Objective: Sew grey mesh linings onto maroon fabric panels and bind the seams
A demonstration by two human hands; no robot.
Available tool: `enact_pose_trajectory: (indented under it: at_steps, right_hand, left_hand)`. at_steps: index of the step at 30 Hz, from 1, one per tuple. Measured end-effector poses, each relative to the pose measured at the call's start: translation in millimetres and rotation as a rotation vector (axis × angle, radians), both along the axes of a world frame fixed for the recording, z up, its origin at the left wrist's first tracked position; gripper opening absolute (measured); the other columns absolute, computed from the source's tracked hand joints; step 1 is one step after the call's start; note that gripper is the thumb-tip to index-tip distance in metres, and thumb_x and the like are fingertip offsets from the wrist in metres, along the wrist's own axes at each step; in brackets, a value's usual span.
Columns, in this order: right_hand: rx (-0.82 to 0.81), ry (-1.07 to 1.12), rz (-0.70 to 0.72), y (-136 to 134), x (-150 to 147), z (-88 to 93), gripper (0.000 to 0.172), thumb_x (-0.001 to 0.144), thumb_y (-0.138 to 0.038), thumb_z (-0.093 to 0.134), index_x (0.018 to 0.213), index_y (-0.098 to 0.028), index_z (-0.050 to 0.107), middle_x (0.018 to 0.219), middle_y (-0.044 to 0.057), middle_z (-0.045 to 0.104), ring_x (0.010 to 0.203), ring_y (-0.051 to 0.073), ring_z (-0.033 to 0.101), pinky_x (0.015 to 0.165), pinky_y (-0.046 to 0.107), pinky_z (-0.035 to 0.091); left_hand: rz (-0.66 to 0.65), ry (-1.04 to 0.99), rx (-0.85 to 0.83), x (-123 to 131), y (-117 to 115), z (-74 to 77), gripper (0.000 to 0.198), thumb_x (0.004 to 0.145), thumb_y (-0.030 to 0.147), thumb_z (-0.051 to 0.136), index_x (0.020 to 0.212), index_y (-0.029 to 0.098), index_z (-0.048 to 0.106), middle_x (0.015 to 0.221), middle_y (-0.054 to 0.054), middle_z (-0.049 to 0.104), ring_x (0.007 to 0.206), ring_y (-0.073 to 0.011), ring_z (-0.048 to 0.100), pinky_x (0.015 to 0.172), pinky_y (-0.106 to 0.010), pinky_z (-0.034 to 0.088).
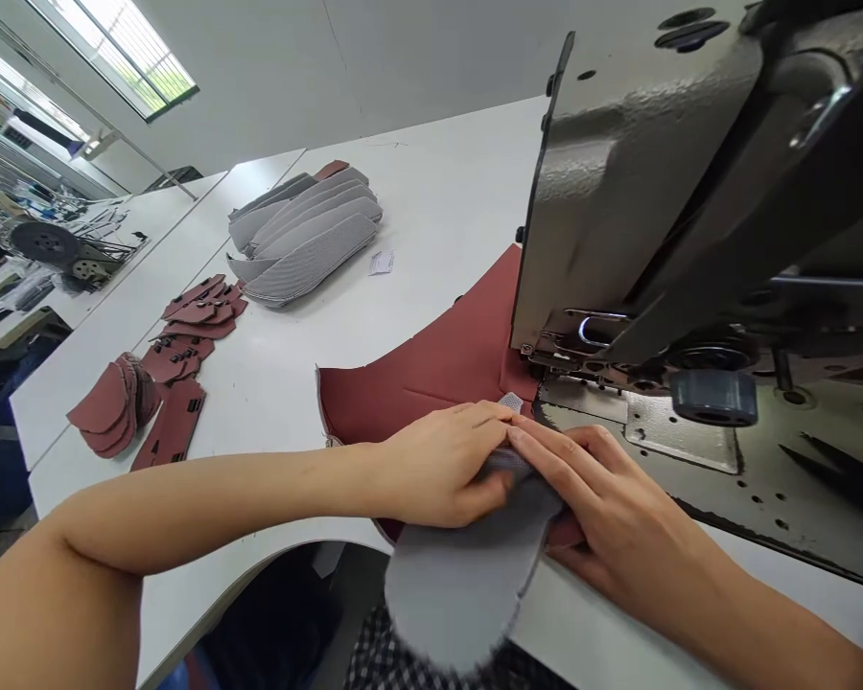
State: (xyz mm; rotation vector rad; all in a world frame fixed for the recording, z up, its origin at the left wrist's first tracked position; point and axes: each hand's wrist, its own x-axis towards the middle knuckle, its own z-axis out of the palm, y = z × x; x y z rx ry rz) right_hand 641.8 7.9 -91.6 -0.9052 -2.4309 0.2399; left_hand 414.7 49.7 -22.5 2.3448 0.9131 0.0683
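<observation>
Indoors, maroon fabric (417, 374) across white table (280, 383), pale wall (388, 57), bright window (133, 57)

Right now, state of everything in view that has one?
Left hand: fingers bent, touching gray piece
Right hand: fingers extended, touching gray piece
Gray piece: partly under hands, lower end overhanging table
Red fabric: spread, partly hidden by sewing machine
Gray stack: fanned
Rounded red pieces: stacked

A white table (280, 393) carries red cloth (431, 364), partly spread across it; from there, a sewing machine (596, 220) stands at two o'clock, a small packet (382, 263) lies at eleven, stacked grey pieces (313, 244) at ten, and overlapping red pieces (201, 324) around nine
</observation>
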Motion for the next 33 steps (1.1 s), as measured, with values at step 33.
enact_pose_trajectory:
  at_steps: [33]
  right_hand:
    - [0.040, -0.078, -0.025, 7.1, 2.6, 7.8, 0.037, 0.098, -0.039, 0.059, 0.120, -0.012, 0.066, 0.129, 0.015, 0.065, 0.100, 0.029, 0.058, 0.090, 0.044, 0.053]
  left_hand:
    - [-0.287, -0.103, 0.312, -22.2, 65.1, -62.5, 0.030, 0.103, 0.031, 0.052, 0.127, 0.023, 0.068, 0.132, -0.003, 0.070, 0.140, -0.0185, 0.053, 0.122, -0.037, 0.043]
